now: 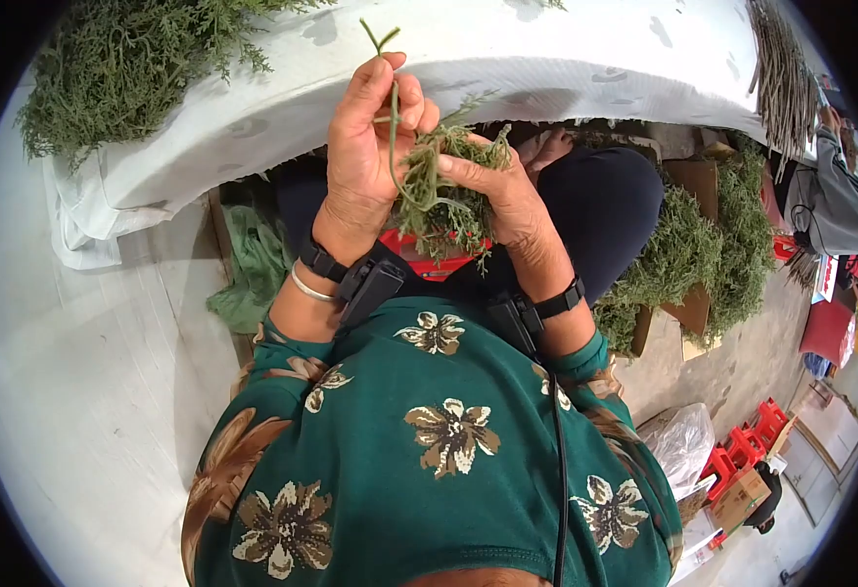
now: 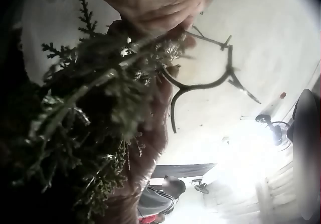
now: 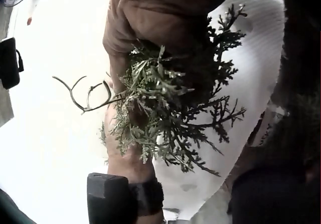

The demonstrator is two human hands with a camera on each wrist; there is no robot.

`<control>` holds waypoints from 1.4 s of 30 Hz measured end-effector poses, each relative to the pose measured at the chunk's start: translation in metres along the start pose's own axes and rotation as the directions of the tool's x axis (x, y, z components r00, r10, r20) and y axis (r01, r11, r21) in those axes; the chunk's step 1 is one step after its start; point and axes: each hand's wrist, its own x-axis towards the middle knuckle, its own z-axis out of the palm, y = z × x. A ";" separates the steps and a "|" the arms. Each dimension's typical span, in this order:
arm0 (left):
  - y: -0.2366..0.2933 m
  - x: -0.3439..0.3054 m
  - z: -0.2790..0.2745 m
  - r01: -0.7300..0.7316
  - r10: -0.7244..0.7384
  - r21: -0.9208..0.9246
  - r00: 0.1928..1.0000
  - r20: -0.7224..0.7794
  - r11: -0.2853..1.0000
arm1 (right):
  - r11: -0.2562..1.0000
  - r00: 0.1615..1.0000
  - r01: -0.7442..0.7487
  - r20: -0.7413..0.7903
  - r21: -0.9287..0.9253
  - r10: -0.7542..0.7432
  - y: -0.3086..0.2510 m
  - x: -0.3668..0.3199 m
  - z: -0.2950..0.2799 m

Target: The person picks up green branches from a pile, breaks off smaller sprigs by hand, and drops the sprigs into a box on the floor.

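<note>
In the head view the left hand (image 1: 372, 147) pinches a thin green stem (image 1: 394, 127) between thumb and fingertips, its forked tip sticking up above them. Close beside it, the right hand (image 1: 492, 191) grips a small bunch of leafy green sprigs (image 1: 439, 196), thumb on top. The stem curves down from the left fingers to the bunch. Both wrist views show the sprigs (image 2: 115, 93) (image 3: 160, 103) close up, with bare curling stem ends (image 2: 200, 86) (image 3: 83, 107) jutting out to one side. Leaves partly hide the fingers there.
A white-covered table (image 1: 546, 73) lies ahead, with a heap of greenery (image 1: 135, 73) at its left and dry stems (image 1: 783, 78) at its right. More greenery (image 1: 678, 245) with cardboard stands right of the knees. Green cloth (image 1: 257, 259) is at the left; red stools (image 1: 742, 445) stand lower right.
</note>
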 end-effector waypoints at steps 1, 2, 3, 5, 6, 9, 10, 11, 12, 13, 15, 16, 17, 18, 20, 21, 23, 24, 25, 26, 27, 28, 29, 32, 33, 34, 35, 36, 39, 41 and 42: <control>-0.001 -0.002 0.002 -0.021 0.023 0.057 0.999 -0.034 0.998 | 1.000 1.000 0.000 0.000 -0.001 0.000 0.001 0.001 -0.001; -0.001 -0.002 0.003 -0.040 0.048 0.115 0.996 -0.068 0.993 | 0.999 1.000 0.013 -0.022 -0.036 -0.014 0.002 0.002 -0.002; -0.001 -0.002 0.001 -0.041 0.049 0.115 0.996 -0.070 0.993 | 0.997 0.999 0.024 -0.044 -0.070 -0.027 0.003 0.002 -0.003; 0.001 0.000 -0.007 -0.075 0.071 0.145 0.997 0.033 0.987 | 0.994 0.997 0.034 -0.063 -0.107 -0.041 0.004 0.004 -0.006; 0.002 0.001 -0.009 -0.095 0.081 0.158 0.993 0.088 0.983 | 0.992 0.993 0.063 -0.094 -0.106 -0.073 0.004 0.005 -0.008; 0.005 0.000 -0.010 -0.099 0.086 0.185 0.993 0.078 0.978 | 0.987 0.978 0.123 -0.156 -0.107 -0.139 0.001 0.008 -0.011; 0.006 -0.001 -0.010 -0.097 0.085 0.200 0.994 0.069 0.975 | 0.984 0.978 0.141 -0.136 -0.113 -0.156 -0.002 0.008 -0.010; 0.005 -0.002 -0.011 -0.096 0.084 0.200 0.994 0.067 0.975 | 0.980 0.978 0.157 -0.116 -0.118 -0.171 -0.003 0.008 -0.009; 0.005 -0.002 -0.010 -0.100 0.091 0.213 0.995 0.051 0.972 | 0.977 0.978 0.173 -0.097 -0.123 -0.186 -0.003 0.007 -0.009; 0.003 -0.003 -0.010 -0.103 0.098 0.225 0.995 0.035 0.969 | 0.978 0.978 0.171 -0.099 -0.122 -0.184 -0.002 0.007 -0.008; 0.001 -0.003 -0.007 -0.107 0.105 0.237 0.994 0.020 0.966 | 0.958 0.983 0.152 -0.061 -0.245 -0.172 0.003 0.007 -0.007; 0.000 -0.004 -0.004 -0.106 0.106 0.248 0.994 0.014 0.963 | 0.941 0.985 0.144 -0.043 -0.305 -0.165 0.005 0.007 -0.006; -0.002 -0.005 -0.001 -0.105 0.106 0.258 0.994 0.008 0.960 | 0.941 0.985 0.144 -0.045 -0.305 -0.165 0.006 0.006 -0.004; -0.002 -0.006 0.000 -0.103 0.106 0.269 0.994 0.003 0.958 | 0.938 0.982 0.151 -0.058 -0.311 -0.178 0.006 0.006 -0.001; 0.003 -0.003 -0.006 -0.040 0.036 0.204 0.999 0.023 0.978 | 0.932 0.975 0.166 -0.085 -0.322 -0.204 0.006 0.004 0.005; 0.008 -0.001 -0.008 0.019 -0.026 0.140 0.998 0.049 0.990 | 0.931 0.975 0.169 -0.082 -0.322 -0.205 0.003 0.003 0.007; 0.010 -0.003 -0.010 0.081 -0.087 0.077 0.994 0.073 0.994 | 0.900 0.980 0.187 0.010 -0.393 -0.199 -0.003 -0.006 0.012; 0.009 -0.008 -0.007 0.138 -0.141 0.040 0.988 0.071 0.990 | 0.883 0.979 0.199 0.052 -0.425 -0.196 -0.005 -0.011 0.013; 0.007 -0.012 -0.004 0.194 -0.193 0.001 0.978 0.074 0.981 | 0.883 0.979 0.201 0.050 -0.424 -0.199 -0.004 -0.017 0.012; 0.007 -0.013 -0.002 0.245 -0.242 -0.039 0.967 0.076 0.969 | 0.771 0.951 0.297 0.097 -0.563 -0.295 -0.004 -0.023 0.008; 0.009 -0.013 -0.004 0.242 -0.239 -0.040 0.968 0.074 0.969 | 0.629 0.912 0.378 0.159 -0.679 -0.377 -0.005 -0.030 0.005; 0.012 -0.013 -0.006 0.243 -0.240 -0.060 0.969 0.048 0.968 | 0.703 0.934 0.347 0.165 -0.620 -0.315 -0.009 -0.042 0.007; 0.017 -0.013 -0.009 0.242 -0.241 -0.082 0.970 0.022 0.967 | 0.754 0.906 0.421 0.276 -0.504 -0.322 -0.015 -0.051 -0.004; 0.063 -0.006 -0.037 0.225 -0.203 -0.195 0.971 0.128 0.955 | 0.807 0.721 0.573 0.557 -0.146 -0.412 -0.035 -0.074 -0.045; 0.079 -0.002 -0.033 0.223 -0.151 -0.274 0.954 0.260 0.936 | 0.874 0.878 0.440 0.299 -0.204 -0.372 -0.045 -0.084 -0.046; 0.080 -0.006 -0.029 0.234 -0.167 -0.267 0.954 0.250 0.935 | 0.908 0.931 0.359 0.145 -0.214 -0.334 -0.044 -0.089 -0.043; 0.075 -0.011 -0.024 0.283 -0.207 -0.269 0.938 0.278 0.921 | 0.940 0.958 0.279 -0.013 -0.198 -0.287 -0.043 -0.093 -0.038; 0.068 -0.010 -0.010 0.321 -0.230 -0.268 0.918 0.322 0.908 | 0.846 0.910 0.377 -0.022 -0.377 -0.415 -0.045 -0.080 -0.032; 0.052 -0.012 0.002 0.366 -0.266 -0.262 0.899 0.349 0.893 | 0.613 0.795 0.543 0.116 -0.574 -0.595 -0.043 -0.051 -0.013; 0.043 -0.012 0.005 0.352 -0.265 -0.255 0.910 0.320 0.901 | 0.494 0.727 0.637 0.249 -0.591 -0.639 -0.039 -0.039 0.000; 0.040 -0.012 0.008 0.357 -0.268 -0.255 0.907 0.326 0.899 | 0.391 0.727 0.624 0.318 -0.677 -0.609 -0.037 -0.033 0.007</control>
